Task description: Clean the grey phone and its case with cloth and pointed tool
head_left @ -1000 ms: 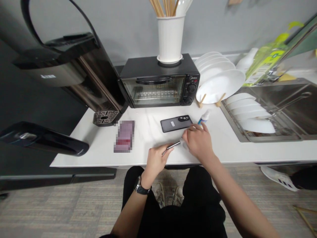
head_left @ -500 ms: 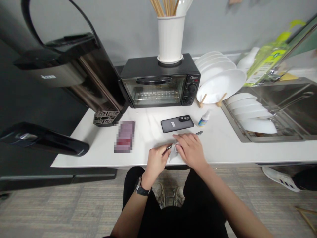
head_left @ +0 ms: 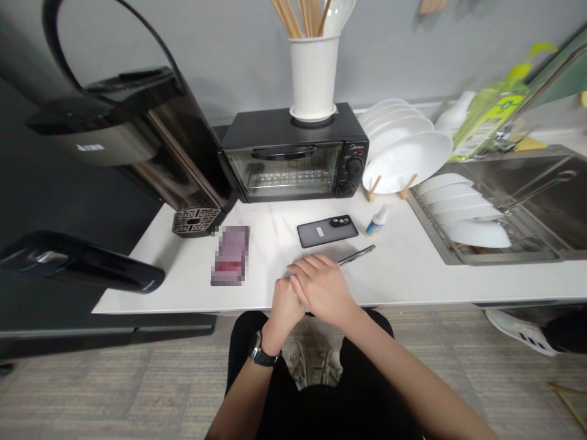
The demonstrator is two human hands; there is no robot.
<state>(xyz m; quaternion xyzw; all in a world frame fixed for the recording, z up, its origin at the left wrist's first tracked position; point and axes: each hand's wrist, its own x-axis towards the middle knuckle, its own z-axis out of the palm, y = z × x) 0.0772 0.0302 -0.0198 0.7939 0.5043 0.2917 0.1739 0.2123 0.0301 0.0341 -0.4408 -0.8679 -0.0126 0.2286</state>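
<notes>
My right hand [head_left: 323, 287] lies over my left hand [head_left: 288, 302] at the counter's front edge, its fingers closed across the left one's. Both hands are closed together and hide what is in them. Half a second ago a dark pen-like stick showed in the left hand and a crumpled white tissue under the right. Just past the right fingertips lies a silver-grey pen [head_left: 358, 255]. Behind it is a grey phone case [head_left: 326, 231] with a black rim and camera holes. A small white bottle [head_left: 376, 222] with a blue label stands to its right.
A blurred-out purple rectangular thing [head_left: 230, 255] lies left on the white counter [head_left: 422, 278]. Behind stand a drinks machine [head_left: 156, 146], a toaster oven [head_left: 293, 171] with a chopstick cup [head_left: 314, 76], and racked plates [head_left: 408, 162]. A sink [head_left: 545, 201] is at right; someone's shoe [head_left: 520, 330] shows below.
My right hand has moved left and closed over my left hand. The tissue and dark stick have gone out of sight, and more of the silver-grey pen on the counter shows.
</notes>
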